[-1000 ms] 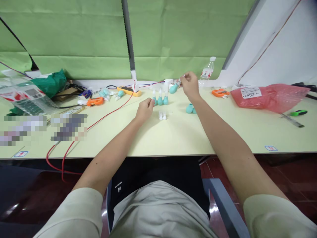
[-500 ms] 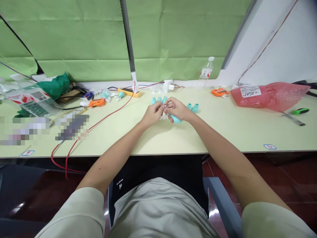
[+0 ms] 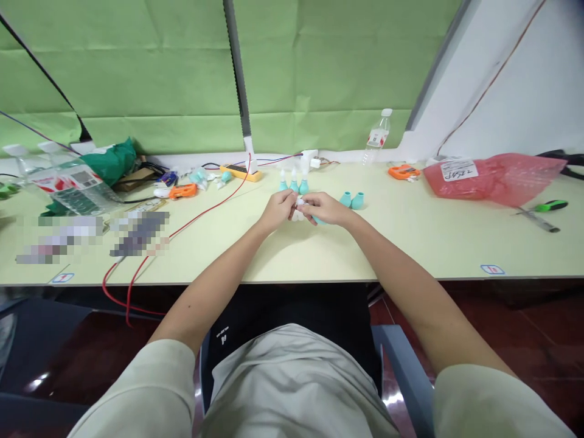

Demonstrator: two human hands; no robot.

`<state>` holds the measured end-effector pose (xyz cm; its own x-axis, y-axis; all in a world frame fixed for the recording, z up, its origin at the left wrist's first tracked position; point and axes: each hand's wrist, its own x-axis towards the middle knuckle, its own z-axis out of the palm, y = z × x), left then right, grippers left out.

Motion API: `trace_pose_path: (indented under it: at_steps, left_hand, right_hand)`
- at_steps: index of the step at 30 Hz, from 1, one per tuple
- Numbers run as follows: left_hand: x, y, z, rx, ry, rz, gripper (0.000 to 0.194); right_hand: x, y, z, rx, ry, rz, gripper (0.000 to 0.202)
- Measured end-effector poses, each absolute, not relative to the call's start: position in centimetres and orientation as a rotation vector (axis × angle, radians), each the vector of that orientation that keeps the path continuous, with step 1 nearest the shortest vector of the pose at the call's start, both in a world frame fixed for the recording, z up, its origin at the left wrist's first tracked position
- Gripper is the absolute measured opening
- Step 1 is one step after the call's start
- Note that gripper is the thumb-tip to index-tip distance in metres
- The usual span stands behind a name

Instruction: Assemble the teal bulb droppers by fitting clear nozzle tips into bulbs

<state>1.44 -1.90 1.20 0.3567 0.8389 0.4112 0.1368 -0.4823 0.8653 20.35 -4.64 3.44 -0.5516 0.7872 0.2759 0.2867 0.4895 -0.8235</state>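
Observation:
Over the middle of the table my left hand [image 3: 279,210] and my right hand [image 3: 325,208] meet with fingers closed. Between their fingertips is a small white plastic piece [image 3: 300,201], partly covered by the fingers. A teal squeeze bulb [image 3: 320,221] shows in part under my right hand; whether the palm grips it I cannot tell. Some white pieces [image 3: 298,215] appear just below the fingertips. Behind the hands, several teal bulbs with white tips [image 3: 293,184] stand upright in a row. Two teal bulbs without tips [image 3: 351,199] stand to the right of my right hand.
A clear bottle [image 3: 378,137] stands at the back. Orange clips [image 3: 404,172], a red plastic bag [image 3: 493,176] and a green-handled screwdriver [image 3: 552,206] lie rightward. Leftward are a yellow meter [image 3: 241,173], a red cable [image 3: 201,213], packed bottles [image 3: 77,185] and a green bag [image 3: 112,159].
My right hand has tilted lower, and the teal bulb under it is now more hidden. The white piece between the fingertips shows more clearly. The view has shifted slightly.

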Motion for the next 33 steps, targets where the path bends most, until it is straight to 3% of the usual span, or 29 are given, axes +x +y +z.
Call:
trace_pose_path:
  at_steps: [5,12,18,25,33]
  left_hand:
    - [1.5,-1.8,1.6,1.774,0.784,1.14,0.038]
    - [2.9,-2.0,1.5,1.432,0.693,1.194,0.033]
    - [1.4,-0.6,1.4,1.211,0.68,1.304,0.031]
    - [1.3,-0.9,1.2,1.289,0.662,1.22,0.027]
    - [2.7,-1.9,0.7,1.326,0.688,1.191,0.038]
  right_hand:
    - [20.0,-4.4,2.4,-0.934,-2.002,0.822,0.035]
    - [19.7,-3.8,1.9,-0.947,-1.966,0.557,0.025]
    - [19.9,-3.2,1.5,-0.926,-1.78,0.423,0.031]
    - [19.4,-3.8,2.0,-0.732,-1.73,0.196,0.027]
    - [18.2,-4.7,2.1,-0.643,-1.753,0.025,0.025]
